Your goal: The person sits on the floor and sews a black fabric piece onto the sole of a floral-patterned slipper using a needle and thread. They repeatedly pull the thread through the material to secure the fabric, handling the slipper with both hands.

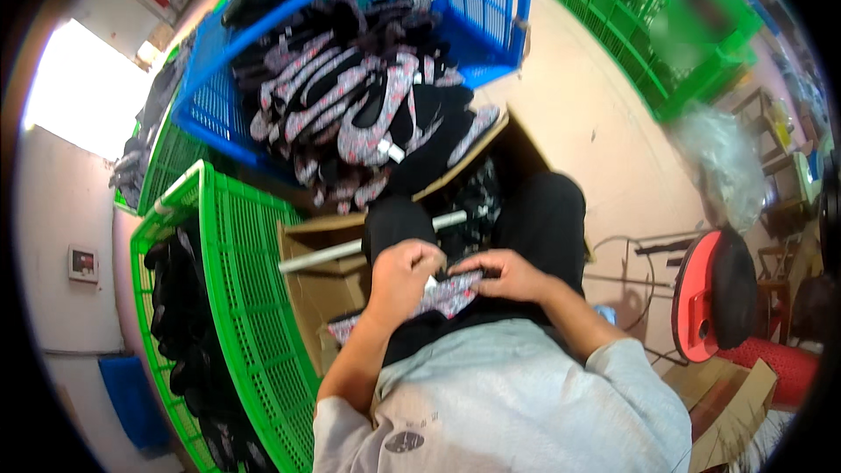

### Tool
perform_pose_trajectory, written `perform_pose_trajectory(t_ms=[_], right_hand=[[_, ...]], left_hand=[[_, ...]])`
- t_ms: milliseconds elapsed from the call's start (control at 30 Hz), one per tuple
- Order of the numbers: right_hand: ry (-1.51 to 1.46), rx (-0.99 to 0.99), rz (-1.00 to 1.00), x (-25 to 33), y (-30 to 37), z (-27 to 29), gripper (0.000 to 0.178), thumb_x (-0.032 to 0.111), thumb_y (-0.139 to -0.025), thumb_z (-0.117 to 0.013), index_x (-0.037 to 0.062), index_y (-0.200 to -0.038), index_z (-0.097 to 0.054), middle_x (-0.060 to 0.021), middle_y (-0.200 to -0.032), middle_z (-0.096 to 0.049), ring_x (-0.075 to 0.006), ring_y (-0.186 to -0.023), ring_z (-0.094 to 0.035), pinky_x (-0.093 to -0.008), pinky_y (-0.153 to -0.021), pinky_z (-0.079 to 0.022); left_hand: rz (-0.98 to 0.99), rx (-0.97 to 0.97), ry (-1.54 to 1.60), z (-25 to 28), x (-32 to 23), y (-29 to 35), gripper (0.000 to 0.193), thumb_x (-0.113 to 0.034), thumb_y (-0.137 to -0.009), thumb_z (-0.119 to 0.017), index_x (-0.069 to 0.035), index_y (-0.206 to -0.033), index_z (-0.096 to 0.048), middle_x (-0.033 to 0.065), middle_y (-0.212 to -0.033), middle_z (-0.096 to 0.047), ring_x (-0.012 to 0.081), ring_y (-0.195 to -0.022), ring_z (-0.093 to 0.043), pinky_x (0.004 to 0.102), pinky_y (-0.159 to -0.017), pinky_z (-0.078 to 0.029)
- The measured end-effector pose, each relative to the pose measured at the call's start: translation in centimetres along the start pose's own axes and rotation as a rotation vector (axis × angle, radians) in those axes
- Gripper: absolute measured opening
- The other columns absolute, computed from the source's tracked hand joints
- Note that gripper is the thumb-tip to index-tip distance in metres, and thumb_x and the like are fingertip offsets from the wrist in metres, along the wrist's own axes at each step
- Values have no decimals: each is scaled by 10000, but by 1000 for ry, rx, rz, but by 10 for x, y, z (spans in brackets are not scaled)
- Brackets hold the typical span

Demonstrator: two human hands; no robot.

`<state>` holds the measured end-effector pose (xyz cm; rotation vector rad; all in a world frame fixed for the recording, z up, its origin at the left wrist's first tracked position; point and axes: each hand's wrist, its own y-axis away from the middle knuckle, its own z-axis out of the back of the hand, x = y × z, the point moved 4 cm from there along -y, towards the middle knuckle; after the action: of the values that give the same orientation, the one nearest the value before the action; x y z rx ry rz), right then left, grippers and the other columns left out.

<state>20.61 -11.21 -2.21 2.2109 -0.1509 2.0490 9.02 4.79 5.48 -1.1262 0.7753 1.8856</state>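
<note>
Head view: bare hands [403, 280] hold crumpled floral fabric [449, 296].

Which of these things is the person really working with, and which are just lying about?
In the job:
- patterned cloth, held by left hand and right hand
- probably the similar cloth pile and its blue crate

Apparently just about:
- clear plastic bag
- red-and-black round object
- green crates, upper right

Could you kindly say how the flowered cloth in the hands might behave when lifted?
The flowered cloth would probably sag, as similar pieces fold and droop at the blue basket. It seems light, since the left hand and right hand pinch it.
</note>
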Motion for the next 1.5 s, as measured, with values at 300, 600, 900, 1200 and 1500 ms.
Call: perform_pose_trajectory(t_ms=[300, 600, 900, 1200, 1500], right_hand=[[-130, -28, -72, 0, -2, -3, 340, 132, -920, -716, 24, -1237, -657, -41, -1050, -680, -88, -883, -656, -249, -787, -553], [276, -83, -72, 36, -19, -2, 259, 187, -856, -767, 70, -1083, -726, -61, -903, -712, -153, -796, -655, -305, -745, -529], [298, -188, -99, 35, -28, -12, 160, 162, -829, -765, 46, -921, -704, -75, -838, -701, -176, -765, -650, -306, -717, -504], [-180, -326, -145, 14, -25, -7, 87, 69, -943, -667, -6, -912, -636, -73, -972, -704, -109, -889, -644, -252, -810, -519], [-404, -418, -114, 15, -22, -6, 168, 198, -951, -687, 45, -926, -621, -55, -1025, -700, -62, -803, -600, -206, -661, -468]], left_hand=[[171, 36, 281, -8, 25, -5, 106, -95, -899, -709, 11, -903, -705, -5, -737, -647, 40, -657, -543, 206, -578, -424], [174, 23, 350, -12, 27, -5, 94, -78, -912, -699, 15, -919, -699, -2, -756, -649, 46, -683, -562, 197, -607, -440], [150, -19, 420, -15, 27, -1, 105, -84, -918, -693, 19, -925, -716, 2, -753, -667, 43, -680, -568, 196, -610, -454], [186, -163, 592, -11, 30, -3, 165, -77, -974, -615, 2, -1115, -646, 24, -852, -649, 55, -689, -558, 192, -602, -448], [11, 87, 120, -18, 13, -1, 76, -59, -827, -731, 10, -843, -701, 9, -773, -604, 67, -627, -533, 226, -593, -443]])
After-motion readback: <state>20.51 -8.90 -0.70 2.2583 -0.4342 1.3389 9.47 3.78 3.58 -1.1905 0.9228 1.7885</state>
